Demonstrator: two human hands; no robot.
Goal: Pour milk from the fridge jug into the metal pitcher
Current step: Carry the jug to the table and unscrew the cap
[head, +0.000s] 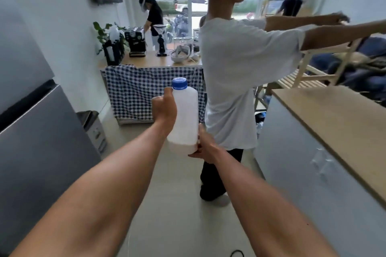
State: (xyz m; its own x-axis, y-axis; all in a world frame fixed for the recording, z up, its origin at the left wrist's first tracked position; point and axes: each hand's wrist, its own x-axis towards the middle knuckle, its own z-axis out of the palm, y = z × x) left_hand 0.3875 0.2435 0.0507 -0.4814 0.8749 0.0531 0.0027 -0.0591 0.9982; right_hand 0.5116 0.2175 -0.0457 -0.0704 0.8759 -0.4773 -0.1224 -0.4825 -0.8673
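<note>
I hold a translucent white milk jug [184, 115] with a blue cap upright at arm's length, in the middle of the view. A little milk shows at its bottom. My left hand [165, 108] grips the jug's handle on its left side. My right hand [203, 148] cups the jug's base from below and from the right. No metal pitcher can be made out; the far table's items are too small to tell.
A grey fridge [31, 131] stands at left with a small bin [94, 127] past it. A person in a white shirt [236, 81] stands just beyond the jug, arms stretched right. A wood-topped cabinet [325, 119] is at right. A far table [146, 61] with a checked cloth holds a coffee machine [135, 41].
</note>
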